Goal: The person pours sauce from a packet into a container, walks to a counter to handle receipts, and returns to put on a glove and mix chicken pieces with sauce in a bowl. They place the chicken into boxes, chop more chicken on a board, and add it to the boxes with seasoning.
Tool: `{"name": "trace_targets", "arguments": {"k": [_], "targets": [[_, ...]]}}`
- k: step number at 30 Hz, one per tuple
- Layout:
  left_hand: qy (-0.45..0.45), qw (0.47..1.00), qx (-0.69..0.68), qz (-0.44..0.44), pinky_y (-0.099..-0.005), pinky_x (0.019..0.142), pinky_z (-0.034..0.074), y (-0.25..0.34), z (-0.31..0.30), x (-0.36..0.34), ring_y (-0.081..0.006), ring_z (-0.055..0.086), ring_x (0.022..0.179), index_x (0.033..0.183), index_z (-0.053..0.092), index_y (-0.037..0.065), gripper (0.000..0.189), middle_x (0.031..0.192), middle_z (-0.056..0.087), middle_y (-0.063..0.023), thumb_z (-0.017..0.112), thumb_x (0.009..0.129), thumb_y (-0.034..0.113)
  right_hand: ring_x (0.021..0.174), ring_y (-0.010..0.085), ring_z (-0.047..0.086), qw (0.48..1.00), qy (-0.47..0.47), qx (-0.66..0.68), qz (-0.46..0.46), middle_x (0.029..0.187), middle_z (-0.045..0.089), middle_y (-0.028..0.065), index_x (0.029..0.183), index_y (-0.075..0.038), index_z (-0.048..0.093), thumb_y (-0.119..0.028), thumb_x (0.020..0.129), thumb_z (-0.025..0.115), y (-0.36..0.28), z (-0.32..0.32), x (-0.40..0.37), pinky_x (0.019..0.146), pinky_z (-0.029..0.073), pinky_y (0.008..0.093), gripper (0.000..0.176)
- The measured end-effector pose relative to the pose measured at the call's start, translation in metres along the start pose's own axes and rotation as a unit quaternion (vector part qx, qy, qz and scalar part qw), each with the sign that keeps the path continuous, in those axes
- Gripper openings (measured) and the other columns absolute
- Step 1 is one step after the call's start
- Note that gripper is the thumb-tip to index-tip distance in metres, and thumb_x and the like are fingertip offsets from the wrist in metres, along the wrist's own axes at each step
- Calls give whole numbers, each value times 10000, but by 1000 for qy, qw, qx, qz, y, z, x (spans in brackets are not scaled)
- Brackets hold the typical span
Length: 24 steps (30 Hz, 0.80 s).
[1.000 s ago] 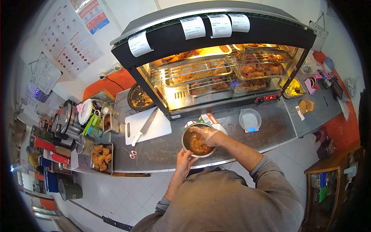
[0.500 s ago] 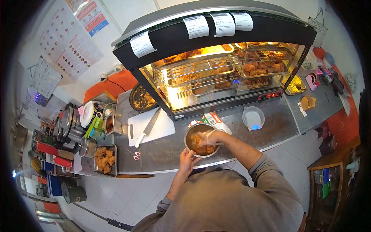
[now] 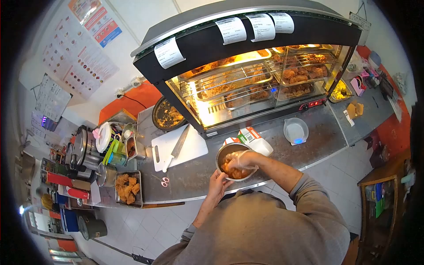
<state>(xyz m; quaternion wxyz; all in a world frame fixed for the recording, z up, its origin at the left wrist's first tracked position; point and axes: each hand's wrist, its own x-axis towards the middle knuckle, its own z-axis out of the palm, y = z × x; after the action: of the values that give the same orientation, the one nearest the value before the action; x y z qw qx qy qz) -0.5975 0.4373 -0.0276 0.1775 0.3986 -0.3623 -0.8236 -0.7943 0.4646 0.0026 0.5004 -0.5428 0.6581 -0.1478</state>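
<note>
A round metal bowl (image 3: 221, 153) is tilted near the counter's front edge, with saucy orange-brown fried chicken pieces (image 3: 237, 174) inside. My left hand (image 3: 217, 184) grips its near-left rim, thumb up along the side. My right hand (image 3: 241, 160), in a thin clear plastic glove, reaches in over the right rim; its curled fingers are closed among the pieces, and the tips are partly hidden. Just behind the bowl is a white, red and green printed takeaway box (image 3: 251, 139).
A heated display cabinet (image 3: 212, 132) of fried food spans the back. Left of the bowl are a white cutting board (image 3: 194, 152) with a knife (image 3: 177, 150), scissors (image 3: 164, 181) and a tray of fried chicken (image 3: 128, 189). A clear plastic container (image 3: 296, 131) stands to the right.
My right hand has shifted within the bowl, its fingers now lower among the pieces. My left hand keeps its hold on the rim. The whole view has shifted slightly.
</note>
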Motion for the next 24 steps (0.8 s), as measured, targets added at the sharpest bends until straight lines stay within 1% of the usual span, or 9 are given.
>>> {"name": "trace_targets", "arguments": {"k": [1, 5, 9, 12, 14, 16, 17, 19, 24], "targets": [[-4, 1000, 2, -3, -312, 730, 605, 6, 0, 0, -203, 652, 873, 1148, 509, 28, 282, 1030, 601, -83, 490, 867, 18, 1104, 329, 589, 997, -26, 76, 21, 1291, 539, 221, 1379, -104, 428, -414, 848, 542, 19, -1, 11, 950, 474, 421, 625], [-9, 1000, -10, 15, -312, 724, 609, 23, 6, 2, -207, 651, 874, 1127, 519, 20, 256, 1043, 605, -100, 472, 875, 1, 1193, 443, 498, 970, 147, -192, 8, 1389, 398, 293, 1410, -94, 375, -405, 880, 508, -18, 7, -5, 1015, 417, 431, 629], [-31, 998, 39, 25, -335, 721, 615, 29, 13, 11, -249, 665, 857, 1188, 466, 14, 328, 1059, 579, -137, 472, 860, 5, 1185, 355, 540, 957, 172, -219, 85, 1353, 472, 180, 1326, -205, 501, -273, 723, 733, -23, 23, -1, 980, 451, 438, 650], [-33, 999, 26, -4, -322, 752, 602, 27, 9, 23, -234, 650, 896, 1125, 499, 17, 235, 1063, 590, -117, 464, 893, 28, 1153, 334, 562, 975, 23, -216, 54, 1335, 523, 118, 1301, -212, 526, -205, 705, 734, -23, -11, -15, 954, 462, 438, 632], [-45, 998, 26, -22, -325, 756, 601, 20, 1, 34, -245, 649, 910, 1127, 499, 19, 236, 1064, 592, -117, 468, 894, 30, 1082, 294, 586, 997, 70, 28, -24, 1198, 621, 100, 1281, -195, 536, -117, 687, 717, 37, -9, 12, 914, 478, 413, 626], [-68, 997, 15, -15, -326, 733, 610, 19, 5, 45, -279, 655, 905, 1144, 484, 21, 252, 1082, 588, -130, 471, 892, 29, 1022, 210, 574, 929, 16, 366, -50, 1107, 625, 70, 1259, -136, 544, 9, 682, 662, 43, -30, -1, 870, 486, 363, 606], [-73, 997, 5, -3, -323, 705, 618, 19, 8, 48, -303, 663, 887, 1159, 468, 20, 269, 1098, 583, -143, 470, 891, 27, 1046, 214, 566, 930, 50, 335, -142, 1143, 612, 73, 1268, -123, 528, 30, 703, 640, 77, -30, 20, 883, 481, 356, 596], [-65, 998, -7, -21, -331, 707, 618, 12, 7, 65, -294, 666, 884, 1150, 476, 26, 256, 1077, 593, -137, 479, 894, 32, 1141, 226, 538, 884, 0, 453, -115, 1284, 526, 70, 1308, -123, 485, -12, 728, 670, 79, -50, 10, 957, 464, 370, 619], [-24, 999, -28, 24, -370, 782, 602, -2, 0, 87, -265, 648, 934, 1123, 503, 34, 227, 1112, 583, -134, 520, 898, 61, 1050, 232, 594, 852, 14, 503, -146, 1184, 571, 103, 1327, -132, 447, 26, 721, 667, 82, -97, -20, 884, 533, 373, 664]]}}
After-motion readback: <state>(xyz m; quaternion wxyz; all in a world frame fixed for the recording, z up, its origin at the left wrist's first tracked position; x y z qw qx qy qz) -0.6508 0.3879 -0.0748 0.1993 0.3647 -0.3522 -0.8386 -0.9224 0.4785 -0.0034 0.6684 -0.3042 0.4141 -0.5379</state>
